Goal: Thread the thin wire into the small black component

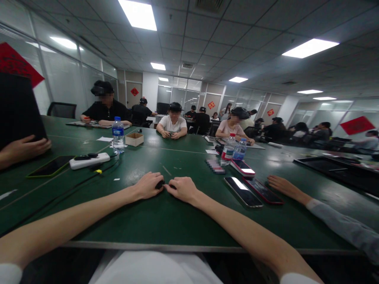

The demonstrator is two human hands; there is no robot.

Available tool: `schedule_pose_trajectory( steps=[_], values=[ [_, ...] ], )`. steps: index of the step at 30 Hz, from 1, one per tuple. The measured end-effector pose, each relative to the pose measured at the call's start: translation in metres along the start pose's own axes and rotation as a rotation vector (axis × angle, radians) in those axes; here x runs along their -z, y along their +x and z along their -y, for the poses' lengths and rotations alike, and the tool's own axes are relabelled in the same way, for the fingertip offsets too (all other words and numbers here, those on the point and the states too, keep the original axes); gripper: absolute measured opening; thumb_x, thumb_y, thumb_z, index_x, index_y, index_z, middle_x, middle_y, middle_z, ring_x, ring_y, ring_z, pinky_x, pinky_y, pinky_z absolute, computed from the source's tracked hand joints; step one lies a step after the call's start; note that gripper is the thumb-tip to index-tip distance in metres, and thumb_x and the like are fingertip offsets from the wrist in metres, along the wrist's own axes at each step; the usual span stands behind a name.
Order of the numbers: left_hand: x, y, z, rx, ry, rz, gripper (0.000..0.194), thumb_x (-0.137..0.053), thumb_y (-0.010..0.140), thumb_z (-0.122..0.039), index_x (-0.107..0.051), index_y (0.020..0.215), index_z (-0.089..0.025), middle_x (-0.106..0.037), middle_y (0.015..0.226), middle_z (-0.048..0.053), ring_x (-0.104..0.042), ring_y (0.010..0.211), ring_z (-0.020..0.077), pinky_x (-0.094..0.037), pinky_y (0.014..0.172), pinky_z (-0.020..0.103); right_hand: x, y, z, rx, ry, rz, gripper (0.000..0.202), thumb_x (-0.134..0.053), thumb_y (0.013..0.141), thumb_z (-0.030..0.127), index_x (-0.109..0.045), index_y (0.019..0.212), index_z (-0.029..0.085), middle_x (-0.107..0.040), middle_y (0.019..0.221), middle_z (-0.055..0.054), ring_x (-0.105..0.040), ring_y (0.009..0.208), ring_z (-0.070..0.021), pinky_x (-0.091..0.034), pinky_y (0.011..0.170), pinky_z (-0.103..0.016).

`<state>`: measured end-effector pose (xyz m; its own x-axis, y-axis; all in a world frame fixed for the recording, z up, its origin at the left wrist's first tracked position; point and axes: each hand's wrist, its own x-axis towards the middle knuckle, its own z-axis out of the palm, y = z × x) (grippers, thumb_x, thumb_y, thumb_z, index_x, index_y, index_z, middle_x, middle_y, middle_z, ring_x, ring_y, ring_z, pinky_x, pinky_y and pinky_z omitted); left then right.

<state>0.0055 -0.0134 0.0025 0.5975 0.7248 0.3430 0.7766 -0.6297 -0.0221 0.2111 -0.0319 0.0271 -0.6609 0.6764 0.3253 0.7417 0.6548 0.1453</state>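
Through the head view, my main worry is the small black object (160, 184) at the left hand's (149, 185) fingertips. It sits between the two hands, just above the green table (133, 227), and so little of it shows past the fingers that I could easily misjudge its angle. I'd expect a loose pinch to let it slip, and the smooth top could then send it skidding. Off to my left, the black cable (77, 184) runs close to the forearm from the white power strip (89, 161); a sideways sweep could snag it. On the other side, the silver-edged phone (242, 192) lies near enough to the right forearm that an outward elbow swing might push it toward the co-worker's hand (282, 187).

As for pose, I have both forearms reaching forward and angled inward, wrists low, hands meeting ahead of the torso. The left is narrowed, fingers bent over the object. The right hand (182, 188) is curled, knuckles up, thumb and forefinger pointing toward the left; its fingertips are partly hidden, so I can't tell whether it grips anything or touches the object
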Motion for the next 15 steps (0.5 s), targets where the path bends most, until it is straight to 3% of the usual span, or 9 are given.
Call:
schedule_pose_trajectory(
  steps=[9,15],
  values=[
    [-0.0043,0.0019,0.0007,-0.023,0.064,0.037,0.027,-0.046,0.087,-0.041,-0.061,0.084,-0.019,-0.064,0.085,0.007,-0.061,0.079,0.0219,-0.041,0.077,0.035,-0.0012,-0.0001,0.0009,0.011,-0.018,-0.008,0.051,-0.032,0.095,0.053,-0.07,0.089,0.02,-0.069,0.084,-0.006,-0.061,0.071,-0.0145,-0.037,0.062,-0.022],
    [-0.0045,0.0018,0.0026,-0.007,0.044,0.057,0.047,-0.032,0.093,-0.051,-0.062,0.081,-0.017,-0.066,0.082,0.009,-0.062,0.075,0.0222,-0.042,0.072,0.035,0.0013,0.0016,-0.0054,-0.022,-0.014,0.008,0.046,-0.037,0.093,0.052,-0.069,0.086,0.019,-0.069,0.086,-0.006,-0.061,0.072,-0.0143,-0.037,0.063,-0.022]
  ],
)
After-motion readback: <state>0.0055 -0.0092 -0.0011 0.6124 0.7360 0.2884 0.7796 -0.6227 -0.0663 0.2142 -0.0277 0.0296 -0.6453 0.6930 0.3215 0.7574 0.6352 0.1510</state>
